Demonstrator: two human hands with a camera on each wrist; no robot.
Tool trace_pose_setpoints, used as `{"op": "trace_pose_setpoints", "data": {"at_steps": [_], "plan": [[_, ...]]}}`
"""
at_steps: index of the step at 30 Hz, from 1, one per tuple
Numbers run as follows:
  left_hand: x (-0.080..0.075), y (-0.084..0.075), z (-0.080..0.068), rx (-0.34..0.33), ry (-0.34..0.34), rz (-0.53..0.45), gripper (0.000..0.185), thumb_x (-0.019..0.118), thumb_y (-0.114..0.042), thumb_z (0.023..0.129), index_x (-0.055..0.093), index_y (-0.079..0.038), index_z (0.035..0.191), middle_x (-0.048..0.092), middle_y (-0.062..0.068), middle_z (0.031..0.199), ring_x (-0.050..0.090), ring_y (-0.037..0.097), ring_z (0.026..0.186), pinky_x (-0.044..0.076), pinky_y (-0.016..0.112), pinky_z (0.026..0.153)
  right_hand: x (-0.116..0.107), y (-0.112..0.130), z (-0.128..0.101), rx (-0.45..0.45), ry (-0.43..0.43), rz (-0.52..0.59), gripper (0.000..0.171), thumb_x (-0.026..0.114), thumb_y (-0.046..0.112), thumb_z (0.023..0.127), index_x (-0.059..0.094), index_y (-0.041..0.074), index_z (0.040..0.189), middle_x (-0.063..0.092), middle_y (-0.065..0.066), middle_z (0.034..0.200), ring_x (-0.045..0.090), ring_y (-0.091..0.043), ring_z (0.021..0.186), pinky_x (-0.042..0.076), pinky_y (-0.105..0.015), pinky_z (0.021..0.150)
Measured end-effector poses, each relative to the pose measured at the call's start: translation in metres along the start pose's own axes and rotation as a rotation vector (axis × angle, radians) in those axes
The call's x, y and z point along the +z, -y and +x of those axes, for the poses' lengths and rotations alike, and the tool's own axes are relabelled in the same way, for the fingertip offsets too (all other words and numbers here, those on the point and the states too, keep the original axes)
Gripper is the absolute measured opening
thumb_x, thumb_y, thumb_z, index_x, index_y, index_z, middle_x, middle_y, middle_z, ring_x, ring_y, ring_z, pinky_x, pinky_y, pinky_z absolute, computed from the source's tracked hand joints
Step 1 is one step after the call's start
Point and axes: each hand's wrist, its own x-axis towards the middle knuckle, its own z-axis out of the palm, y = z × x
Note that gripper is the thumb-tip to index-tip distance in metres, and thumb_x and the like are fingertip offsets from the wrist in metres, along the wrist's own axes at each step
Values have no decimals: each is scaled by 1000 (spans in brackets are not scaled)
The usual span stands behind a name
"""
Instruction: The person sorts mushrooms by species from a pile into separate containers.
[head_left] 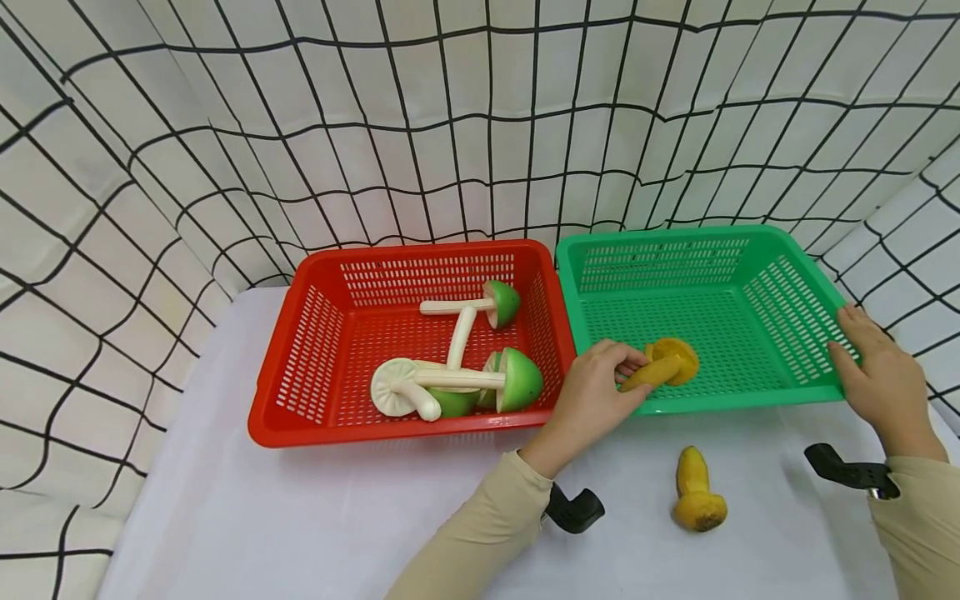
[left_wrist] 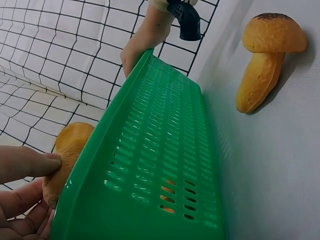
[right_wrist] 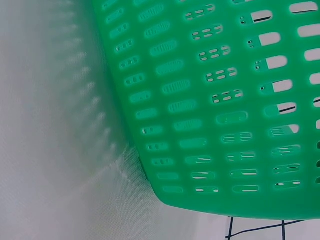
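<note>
My left hand [head_left: 592, 392] pinches the yellow mushroom [head_left: 663, 367] w/ fingers curled, just inside the green basket [head_left: 795, 400]; right hand [head_left: 877, 375] rests flat-fingered on its rim, prob. steadying it.

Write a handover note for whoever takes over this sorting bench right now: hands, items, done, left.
Left hand: grips a yellow mushroom by its stem, inside the green basket at its front edge.
Right hand: rests on the green basket's right rim, fingers over the edge.
Second yellow mushroom: lying on the white table in front of the green basket.
Red basket: holds the green-capped mushrooms.
Done: green ones are in the red basket.
Left: probably release the held one, then move the one on the table.
</note>
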Motion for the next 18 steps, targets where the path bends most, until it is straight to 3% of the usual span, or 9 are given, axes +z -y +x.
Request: {"op": "trace_pose_setpoints", "data": {"at_steps": [8, 18], "plan": [[-2, 2, -2, 36, 46, 47, 15, 71, -6, 82, 69, -4, 97, 63, 1, 94, 57, 4, 80, 43, 7, 71, 0, 1, -2, 12, -2, -4, 54, 30, 21, 98, 24, -4, 145, 23, -25, 149, 19, -37, 139, 19, -59, 107], [-5, 2, -3, 9, 42, -114, 12, 69, -5, 84, 69, -3, 96, 63, 2, 94, 57, 3, 79, 45, 9, 70, -1, 1, 1, -1, -7, 12, 54, 31, 21, 98, 24, -5, 145, 23, -24, 149, 19, -36, 139, 17, -57, 108]]}}
